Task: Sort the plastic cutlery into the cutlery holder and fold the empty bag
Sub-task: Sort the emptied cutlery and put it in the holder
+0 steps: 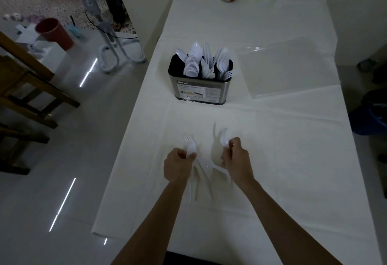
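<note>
**Q:** What are your hands doing?

**A:** My left hand (pixel 178 165) is curled around a small bunch of white forks (pixel 190 145), with the tines pointing toward the cutlery holder (pixel 200 88). My right hand (pixel 237 160) pinches one white utensil (pixel 225 137). It is too blurred to tell whether it is a fork or a spoon.

**Q:** Where is everything?

**A:** Both hands are on my side of the holder, well apart from it. More blurred cutlery (pixel 206 172) shows between them. The holder stands upright, crowded with white pieces (pixel 193 63). The clear bag (pixel 293 68) lies flat just right of it.

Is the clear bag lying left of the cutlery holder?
No, the clear bag lies flat on the tablecloth to the right of the cutlery holder.
</note>
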`<state>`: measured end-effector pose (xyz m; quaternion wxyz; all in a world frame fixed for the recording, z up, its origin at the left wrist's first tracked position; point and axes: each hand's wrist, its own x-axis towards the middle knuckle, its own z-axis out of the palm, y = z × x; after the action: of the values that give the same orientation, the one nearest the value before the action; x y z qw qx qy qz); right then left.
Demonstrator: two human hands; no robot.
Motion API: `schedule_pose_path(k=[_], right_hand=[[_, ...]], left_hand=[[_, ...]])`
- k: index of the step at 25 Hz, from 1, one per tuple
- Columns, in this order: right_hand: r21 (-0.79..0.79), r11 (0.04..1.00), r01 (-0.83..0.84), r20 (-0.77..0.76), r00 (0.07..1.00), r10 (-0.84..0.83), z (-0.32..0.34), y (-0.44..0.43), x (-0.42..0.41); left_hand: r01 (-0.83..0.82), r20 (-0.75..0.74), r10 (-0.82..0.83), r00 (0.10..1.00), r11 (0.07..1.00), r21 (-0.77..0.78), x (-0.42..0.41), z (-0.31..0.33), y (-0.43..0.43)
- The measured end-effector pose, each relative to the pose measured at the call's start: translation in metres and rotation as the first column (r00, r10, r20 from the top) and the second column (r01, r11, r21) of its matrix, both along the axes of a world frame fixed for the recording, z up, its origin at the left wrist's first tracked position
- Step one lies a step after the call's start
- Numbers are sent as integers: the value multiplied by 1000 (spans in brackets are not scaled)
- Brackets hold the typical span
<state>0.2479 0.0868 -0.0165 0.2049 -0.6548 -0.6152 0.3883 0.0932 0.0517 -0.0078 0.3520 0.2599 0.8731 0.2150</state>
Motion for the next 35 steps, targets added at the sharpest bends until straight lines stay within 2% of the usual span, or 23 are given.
schedule_pose_path(k=[2, 4, 6, 9, 13, 15, 18, 22, 24, 26, 28, 30, 33, 35], right_hand=[[17, 997, 75, -100, 992, -73, 0, 2, 8], [75, 989, 131, -110, 986, -122, 4, 6, 10], [63, 990, 127, -118, 986, -119, 5, 7, 11], [-13, 998, 69, -213, 975, -70, 8, -2, 10], [-95, 995, -29, -193, 981, 10, 20, -21, 9], [-239, 970, -43, -219, 976, -11, 27, -26, 7], [-483, 867, -119, -438, 891, -121, 42, -35, 6], [-577, 785, -226, -580, 790, -198, 51, -45, 14], [-622, 749, -229, -643, 696, -321, 50, -49, 17], [-651, 734, -195, -661, 621, -421, 48, -53, 20], [-683, 705, -191, -647, 606, -463, 46, -57, 23], [-673, 705, -224, -639, 657, -401, 46, -60, 26], [-589, 764, -265, -532, 839, -119, 41, -64, 35], [-570, 792, -219, -459, 884, -86, 37, -61, 42]], left_hand=[[-64, 63, 61, 996, 997, 46, -4, -3, -4], [-134, 150, 112, 982, 981, 144, -11, -6, -8], [-188, 268, 114, 957, 944, 272, -18, -2, -12], [-164, 412, 13, 911, 929, 333, -24, 14, -13], [-84, 591, -169, 789, 923, 376, -22, 34, -12], [42, 548, -294, 783, 904, 425, -18, 39, -11], [194, 411, -396, 821, 871, 452, -10, 39, -6], [248, 364, -445, 819, 845, 475, 1, 36, -2], [240, 378, -442, 814, 847, 474, 6, 32, -2], [238, 382, -442, 811, 848, 474, 11, 29, -1], [284, 349, -472, 810, 836, 470, 16, 25, 0], [339, 302, -505, 808, 819, 463, 21, 23, 1], [426, 221, -551, 804, 795, 433, 21, 19, 1], [367, 175, -460, 870, 844, 392, 11, 14, 6]])
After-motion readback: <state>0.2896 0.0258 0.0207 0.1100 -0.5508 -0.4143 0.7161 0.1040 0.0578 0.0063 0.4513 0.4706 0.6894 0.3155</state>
